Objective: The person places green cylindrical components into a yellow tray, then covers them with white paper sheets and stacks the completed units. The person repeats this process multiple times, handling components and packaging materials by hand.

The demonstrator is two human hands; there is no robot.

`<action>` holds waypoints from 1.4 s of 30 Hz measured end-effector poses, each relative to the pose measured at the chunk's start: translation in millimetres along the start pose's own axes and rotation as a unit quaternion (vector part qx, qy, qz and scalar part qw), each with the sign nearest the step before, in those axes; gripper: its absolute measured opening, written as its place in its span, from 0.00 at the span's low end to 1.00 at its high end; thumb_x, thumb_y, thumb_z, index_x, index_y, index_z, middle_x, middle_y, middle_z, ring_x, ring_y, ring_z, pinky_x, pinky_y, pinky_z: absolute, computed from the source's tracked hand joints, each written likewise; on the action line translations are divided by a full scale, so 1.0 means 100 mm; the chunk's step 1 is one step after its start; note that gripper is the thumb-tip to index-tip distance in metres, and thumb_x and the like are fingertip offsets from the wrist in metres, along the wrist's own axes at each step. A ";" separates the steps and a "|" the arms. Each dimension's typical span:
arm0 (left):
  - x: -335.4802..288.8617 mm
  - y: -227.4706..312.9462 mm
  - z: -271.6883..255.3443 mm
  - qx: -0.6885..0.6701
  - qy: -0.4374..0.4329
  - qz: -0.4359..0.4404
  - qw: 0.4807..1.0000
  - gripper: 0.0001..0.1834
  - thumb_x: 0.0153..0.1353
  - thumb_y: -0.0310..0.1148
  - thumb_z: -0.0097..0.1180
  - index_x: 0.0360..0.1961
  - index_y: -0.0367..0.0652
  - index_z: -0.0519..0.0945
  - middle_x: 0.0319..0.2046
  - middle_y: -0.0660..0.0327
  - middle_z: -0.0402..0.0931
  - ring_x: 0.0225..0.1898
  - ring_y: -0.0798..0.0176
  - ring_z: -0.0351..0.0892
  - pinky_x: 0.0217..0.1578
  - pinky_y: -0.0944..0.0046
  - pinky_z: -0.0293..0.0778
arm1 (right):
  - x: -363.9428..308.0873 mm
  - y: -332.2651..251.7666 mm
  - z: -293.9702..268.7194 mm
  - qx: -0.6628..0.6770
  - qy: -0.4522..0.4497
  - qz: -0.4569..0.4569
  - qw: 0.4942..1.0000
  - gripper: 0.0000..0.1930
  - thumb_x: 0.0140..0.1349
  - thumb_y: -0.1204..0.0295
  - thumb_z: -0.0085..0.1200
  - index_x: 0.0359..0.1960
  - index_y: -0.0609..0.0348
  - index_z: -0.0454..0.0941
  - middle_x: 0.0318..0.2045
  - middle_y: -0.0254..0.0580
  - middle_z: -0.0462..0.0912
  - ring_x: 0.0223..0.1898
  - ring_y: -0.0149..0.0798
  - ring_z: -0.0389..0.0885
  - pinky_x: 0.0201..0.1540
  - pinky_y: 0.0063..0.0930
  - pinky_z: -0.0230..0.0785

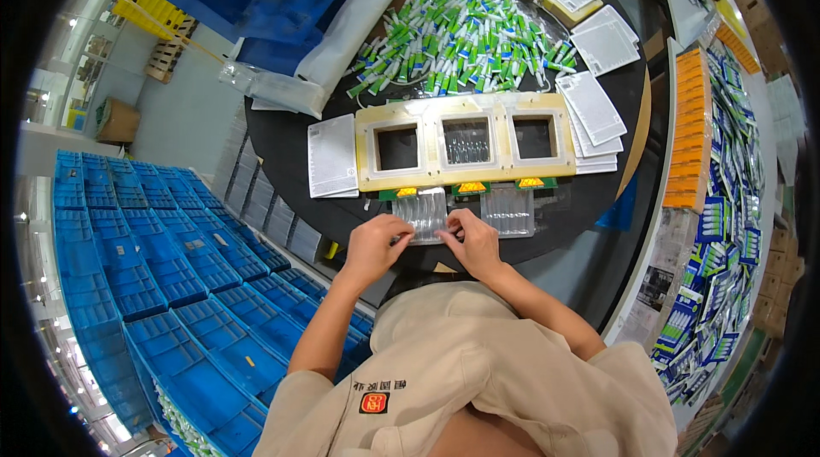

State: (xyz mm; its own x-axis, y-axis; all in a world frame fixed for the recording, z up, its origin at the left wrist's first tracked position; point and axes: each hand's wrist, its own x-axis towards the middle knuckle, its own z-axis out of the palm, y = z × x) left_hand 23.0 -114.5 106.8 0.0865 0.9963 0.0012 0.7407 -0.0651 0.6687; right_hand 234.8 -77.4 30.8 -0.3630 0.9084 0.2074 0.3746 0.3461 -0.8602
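A clear ribbed plastic blister [420,216] lies at the near side of the black round table, in front of a cream frame [434,154] with three square openings. My left hand [376,243] pinches its left near corner. At its right near corner, my right hand [474,243] has thumb and fingers closed on the edge. To the right is another clear ribbed blister [507,213], which neither hand touches. More clear ribbed plastic shows through the frame's middle opening; the side openings look dark.
Behind the frame lies a large heap of green-and-white tubes [470,38]. White printed cards [331,158] sit left of the frame, with a fanned pile of cards [591,107] on its right. Blue crates [205,320] stand at left. Packaged goods [717,260] cover a bench at right.
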 end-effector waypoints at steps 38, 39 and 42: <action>0.85 -1.26 0.20 -0.073 0.160 0.131 0.976 0.09 0.50 0.25 0.73 0.31 0.42 0.85 0.34 0.62 0.84 0.41 0.56 0.82 0.41 0.58 0.75 | 1.85 -0.07 0.29 -0.193 -0.335 -0.066 0.920 0.09 0.54 0.64 0.69 0.33 0.54 0.88 0.31 0.35 0.84 0.36 0.45 0.83 0.40 0.38 0.69; 0.84 -1.26 0.19 -0.085 0.178 0.122 0.973 0.09 0.50 0.25 0.73 0.32 0.41 0.85 0.34 0.62 0.84 0.42 0.56 0.82 0.41 0.58 0.75 | 1.86 -0.06 0.31 -0.194 -0.335 -0.087 0.918 0.10 0.53 0.64 0.69 0.33 0.54 0.88 0.31 0.36 0.84 0.36 0.45 0.83 0.40 0.39 0.69; 0.80 -1.24 0.18 -0.090 0.215 0.086 0.969 0.09 0.50 0.23 0.73 0.33 0.40 0.85 0.34 0.60 0.84 0.42 0.53 0.82 0.44 0.58 0.76 | 1.84 -0.05 0.42 -0.223 -0.334 -0.119 0.908 0.12 0.50 0.62 0.71 0.32 0.54 0.87 0.31 0.37 0.83 0.36 0.46 0.83 0.39 0.41 0.69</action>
State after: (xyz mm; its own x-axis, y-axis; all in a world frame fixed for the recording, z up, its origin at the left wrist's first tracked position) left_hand -49.9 -27.5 10.1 -0.1156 0.9056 0.4080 0.6081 -0.2603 0.7500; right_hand 130.1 78.3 53.9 -0.8604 0.5008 -0.0941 0.4706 0.7103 -0.5235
